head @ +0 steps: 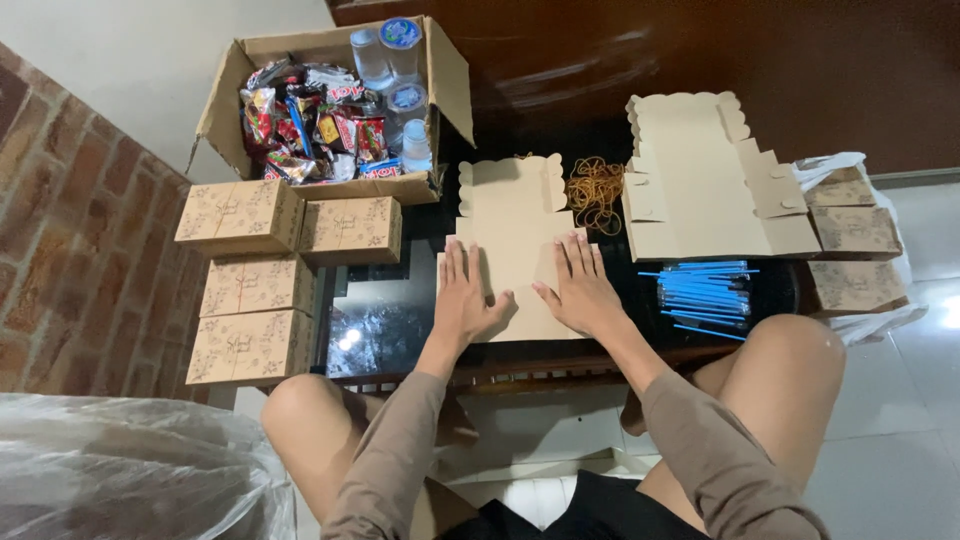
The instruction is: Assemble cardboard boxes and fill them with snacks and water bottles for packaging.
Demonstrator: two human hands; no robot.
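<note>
We sat at a dark, glossy worktop with both palms pressed flat on an unfolded tan cardboard box blank with scalloped flaps. The blank lay directly under our hands and ran away from us, its long axis pointing from our lap toward the far edge, the scalloped end farthest off. Our left hand covered its near left part and our right hand its near right part, thumbs angled in toward each other with bare card between them; neither hand was nearer than the other. On both hands the fingers lay straight and slightly spread, holding nothing, only bearing down on the sheet. The card looked plain, matte and creased along its fold lines.

To the far left stood an open brown carton of snack packets and sealed water cups. Nearer us on the left lay four closed patterned tan boxes. To the right rested a larger flat stack of the same tan blanks, then more patterned boxes in a white plastic bag. A bundle of blue straws lay just right of our right hand, and a loose heap of tan rubber bands lay between the two blanks.
</note>
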